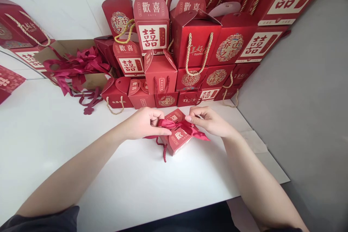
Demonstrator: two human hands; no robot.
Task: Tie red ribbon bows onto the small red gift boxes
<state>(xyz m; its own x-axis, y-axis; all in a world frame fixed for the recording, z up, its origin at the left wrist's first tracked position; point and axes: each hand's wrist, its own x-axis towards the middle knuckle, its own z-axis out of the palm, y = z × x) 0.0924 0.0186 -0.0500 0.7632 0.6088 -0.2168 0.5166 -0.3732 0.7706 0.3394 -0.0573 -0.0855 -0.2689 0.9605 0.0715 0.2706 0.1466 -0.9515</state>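
A small red gift box [177,138] with cream label and Chinese characters lies on the white table [141,185], a red cord dangling at its front. A red satin ribbon [187,129] is wrapped across its top. My left hand [144,122] is closed, pinching the ribbon's left part beside the box. My right hand [208,119] is closed too, its fingertips pinching the ribbon's right part over the box's far corner. A ribbon tail sticks out to the right below that hand.
A stack of red gift boxes and bags [190,43] with rope handles fills the back of the table against the wall. A cardboard box with loose red ribbons [76,67] stands at the back left. The table's edge [274,163] drops off at right onto grey floor.
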